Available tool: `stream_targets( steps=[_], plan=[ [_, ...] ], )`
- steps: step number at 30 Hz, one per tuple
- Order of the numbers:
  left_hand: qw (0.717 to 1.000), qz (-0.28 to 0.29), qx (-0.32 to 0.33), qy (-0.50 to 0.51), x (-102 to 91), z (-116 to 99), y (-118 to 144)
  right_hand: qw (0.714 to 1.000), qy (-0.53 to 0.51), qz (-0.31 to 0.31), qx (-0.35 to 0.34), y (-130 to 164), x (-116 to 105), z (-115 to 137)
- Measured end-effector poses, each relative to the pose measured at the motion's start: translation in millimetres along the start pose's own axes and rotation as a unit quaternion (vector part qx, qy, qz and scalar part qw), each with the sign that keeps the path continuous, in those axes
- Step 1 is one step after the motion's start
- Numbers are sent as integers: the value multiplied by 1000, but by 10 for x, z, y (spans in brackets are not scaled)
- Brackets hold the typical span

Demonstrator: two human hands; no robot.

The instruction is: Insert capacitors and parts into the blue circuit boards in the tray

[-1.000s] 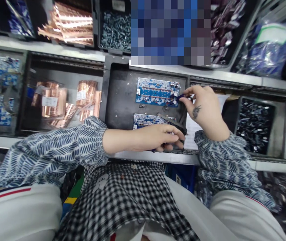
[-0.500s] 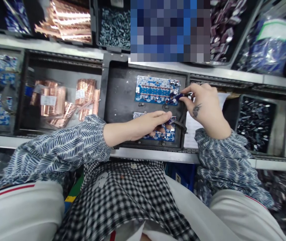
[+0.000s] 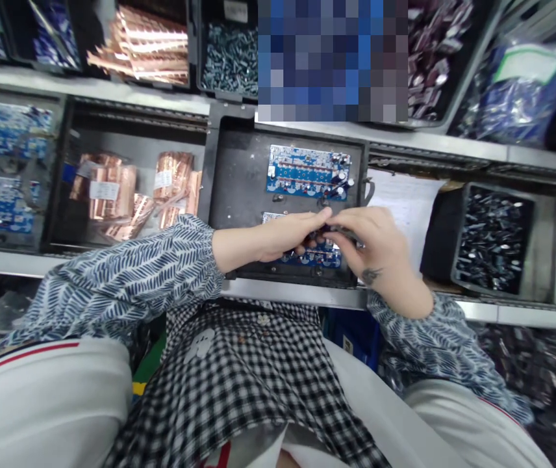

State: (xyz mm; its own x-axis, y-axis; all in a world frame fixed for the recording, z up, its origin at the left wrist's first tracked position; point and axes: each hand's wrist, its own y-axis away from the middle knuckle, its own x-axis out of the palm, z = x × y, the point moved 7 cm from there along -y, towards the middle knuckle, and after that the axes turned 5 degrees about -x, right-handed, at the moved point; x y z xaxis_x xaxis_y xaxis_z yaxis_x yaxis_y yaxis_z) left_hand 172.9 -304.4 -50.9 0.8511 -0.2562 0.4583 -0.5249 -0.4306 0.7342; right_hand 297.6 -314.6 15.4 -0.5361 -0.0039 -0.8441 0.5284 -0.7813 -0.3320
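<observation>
My left hand [image 3: 291, 235] hovers palm down over the lower blue circuit board [image 3: 317, 260] and covers most of it. Its fingers are curled round small dark capacitors, only partly seen. My right hand [image 3: 378, 244] meets the left fingertips, thumb and forefinger pinched together; what lies between them is hidden. Above both hands, the upper blue circuit board [image 3: 302, 174] lies uncovered in the black tray [image 3: 236, 175]. Several dark cylindrical capacitors [image 3: 340, 179] with silvery tops stand at its right end, some leaning.
Copper-coloured parts in plastic [image 3: 112, 188] lie left of the tray. On the right are a paper sheet [image 3: 399, 201] and a black bin of dark parts [image 3: 492, 240]. Bins of screws [image 3: 229, 62] and copper strips [image 3: 154, 45] line the back shelf.
My right hand has left the upper board's right end and come down and left to my left fingertips. The capacitor it held there now stands on the board. My left hand stays over the lower board.
</observation>
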Motion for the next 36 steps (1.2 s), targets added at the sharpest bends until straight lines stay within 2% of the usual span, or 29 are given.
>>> stream_targets(
  steps=[4,8,10,13,17,20,22,26,29,32,34,36],
  plan=[
    [998,27,-54,27,100,59,153,993,45,-26,103,18,-32,-457],
    [993,102,-53,4,143,184,472,977,112,33,179,-6,58,-836],
    [990,131,-59,8,147,315,626,972,122,48,194,-20,103,-884],
    [985,118,-82,94,155,515,725,973,123,35,194,-31,129,-877],
    [962,89,-103,238,253,676,626,978,127,5,166,-28,129,-877],
    [953,113,-78,272,330,682,519,981,132,-5,145,-27,134,-887],
    [954,111,-47,273,314,677,472,979,152,-3,134,-40,148,-882],
    [964,80,14,254,197,688,429,976,185,11,115,-95,180,-802],
    [967,72,27,243,143,721,406,980,159,10,117,-99,107,-596],
    [965,72,28,252,137,734,393,996,48,15,74,-15,-22,-180],
    [958,84,8,273,187,747,402,995,-53,78,18,105,-17,120],
    [946,76,-42,312,242,803,421,989,-85,121,6,257,8,257]
  ],
)
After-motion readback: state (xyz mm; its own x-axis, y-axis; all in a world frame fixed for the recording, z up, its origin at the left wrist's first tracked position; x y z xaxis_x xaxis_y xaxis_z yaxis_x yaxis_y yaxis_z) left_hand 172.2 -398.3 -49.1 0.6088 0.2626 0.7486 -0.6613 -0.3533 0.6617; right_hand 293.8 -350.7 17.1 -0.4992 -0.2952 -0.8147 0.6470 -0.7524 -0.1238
